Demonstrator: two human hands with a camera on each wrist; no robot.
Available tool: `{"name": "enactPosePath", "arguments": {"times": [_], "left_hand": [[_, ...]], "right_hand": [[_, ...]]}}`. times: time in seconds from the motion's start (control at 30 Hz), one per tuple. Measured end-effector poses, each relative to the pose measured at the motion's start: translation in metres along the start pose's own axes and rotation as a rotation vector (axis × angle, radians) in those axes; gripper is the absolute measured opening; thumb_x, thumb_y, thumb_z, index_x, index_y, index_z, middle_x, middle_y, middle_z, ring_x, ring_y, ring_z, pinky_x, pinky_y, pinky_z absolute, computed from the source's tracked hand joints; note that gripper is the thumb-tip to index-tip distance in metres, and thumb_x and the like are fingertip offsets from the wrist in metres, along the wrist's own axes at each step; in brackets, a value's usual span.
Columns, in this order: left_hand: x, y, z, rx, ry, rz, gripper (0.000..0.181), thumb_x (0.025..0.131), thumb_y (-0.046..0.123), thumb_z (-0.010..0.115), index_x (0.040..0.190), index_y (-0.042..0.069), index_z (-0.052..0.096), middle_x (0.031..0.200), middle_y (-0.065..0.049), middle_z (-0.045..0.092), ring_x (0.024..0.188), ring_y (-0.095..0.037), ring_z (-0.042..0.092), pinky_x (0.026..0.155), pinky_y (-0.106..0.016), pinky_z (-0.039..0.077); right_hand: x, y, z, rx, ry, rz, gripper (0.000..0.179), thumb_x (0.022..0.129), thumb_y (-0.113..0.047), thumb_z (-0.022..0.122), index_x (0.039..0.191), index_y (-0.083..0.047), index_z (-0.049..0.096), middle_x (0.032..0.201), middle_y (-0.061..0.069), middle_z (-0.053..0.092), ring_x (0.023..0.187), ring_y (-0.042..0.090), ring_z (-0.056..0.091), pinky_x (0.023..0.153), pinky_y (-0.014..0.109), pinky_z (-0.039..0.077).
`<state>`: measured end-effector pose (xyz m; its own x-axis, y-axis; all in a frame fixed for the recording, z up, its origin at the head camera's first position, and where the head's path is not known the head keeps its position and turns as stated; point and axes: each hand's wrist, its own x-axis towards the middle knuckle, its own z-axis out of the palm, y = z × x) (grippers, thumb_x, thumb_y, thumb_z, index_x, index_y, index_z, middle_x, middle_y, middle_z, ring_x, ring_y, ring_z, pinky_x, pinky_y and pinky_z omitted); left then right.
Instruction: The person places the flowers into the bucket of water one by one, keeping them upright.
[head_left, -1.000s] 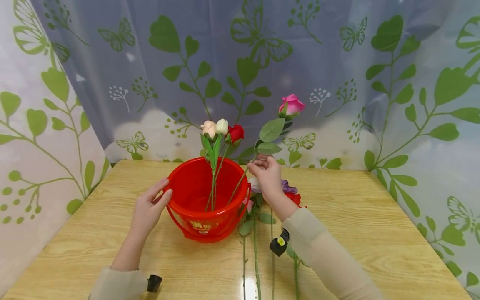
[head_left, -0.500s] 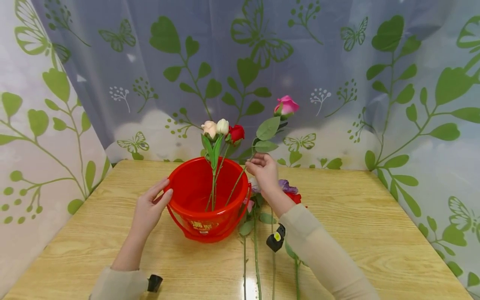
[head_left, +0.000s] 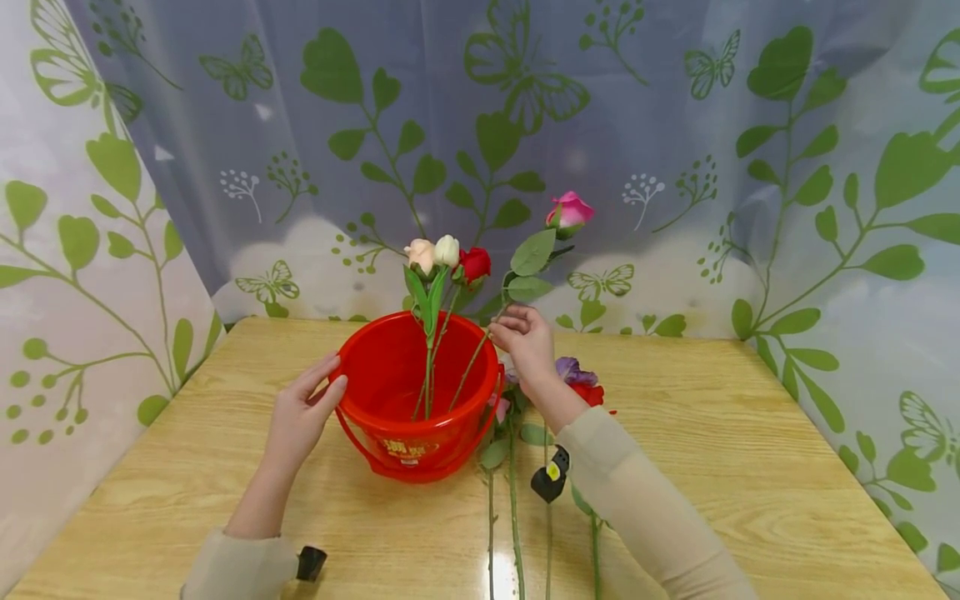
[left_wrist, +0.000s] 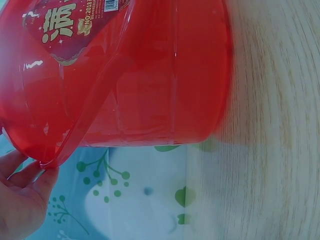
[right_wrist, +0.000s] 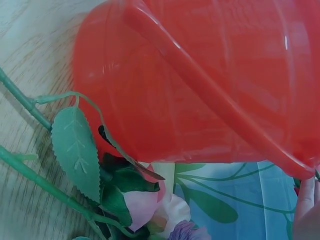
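A red bucket [head_left: 416,450] stands upright on the table. At its left rim, beside the handle joint, my left hand [head_left: 300,408] holds on with fingers and thumb; the left wrist view shows those fingertips [left_wrist: 47,177] against the rim. My right hand [head_left: 528,346] pinches the stem of a pink rose [head_left: 570,212] above the bucket's right rim. This rose leans to the right, its stem's lower end inside the bucket. Also standing in the bucket are a peach rose [head_left: 420,255], a white tulip [head_left: 447,251] and a red rose [head_left: 475,264].
More artificial flowers lie right of the bucket, among them a purple flower [head_left: 576,371], a red flower [head_left: 590,392] and a pink one [right_wrist: 142,202]. Their stems [head_left: 516,517] run toward the table's near edge. A patterned curtain [head_left: 637,100] hangs behind the wooden table [head_left: 712,450].
My right hand has shifted slightly left, and the pink rose has moved left and a little lower with it. The left hand stays on the bucket rim.
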<state>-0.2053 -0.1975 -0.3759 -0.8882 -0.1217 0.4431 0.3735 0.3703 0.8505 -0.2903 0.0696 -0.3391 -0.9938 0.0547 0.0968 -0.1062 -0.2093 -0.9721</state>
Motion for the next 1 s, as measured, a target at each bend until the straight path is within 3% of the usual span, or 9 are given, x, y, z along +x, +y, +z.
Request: {"name": "enactPosePath", "arguments": {"times": [0.63,1.0], "left_hand": [[0.000,-0.002,0.002,-0.001,-0.001,-0.001,0.038,0.086,0.011,0.057,0.118,-0.008,0.052,0.125,-0.016,0.048,0.116,-0.027,0.043,0.081,-0.016,0.042],[0.000,0.001,0.000,-0.001,-0.003,-0.012,0.038,0.087,0.012,0.057,0.119,-0.007,0.051,0.126,-0.016,0.048,0.117,-0.026,0.042,0.082,-0.016,0.042]], "right_hand": [[-0.020,0.000,-0.015,-0.131,-0.043,-0.084,0.025,0.083,0.002,0.057,0.107,0.003,0.052,0.104,0.020,0.056,0.090,0.021,0.056,0.080,0.029,0.049],[-0.036,-0.001,-0.040,-0.261,-0.066,-0.139,0.025,0.081,-0.002,0.062,0.105,0.003,0.054,0.103,0.016,0.058,0.092,0.020,0.056,0.075,0.023,0.049]]}}
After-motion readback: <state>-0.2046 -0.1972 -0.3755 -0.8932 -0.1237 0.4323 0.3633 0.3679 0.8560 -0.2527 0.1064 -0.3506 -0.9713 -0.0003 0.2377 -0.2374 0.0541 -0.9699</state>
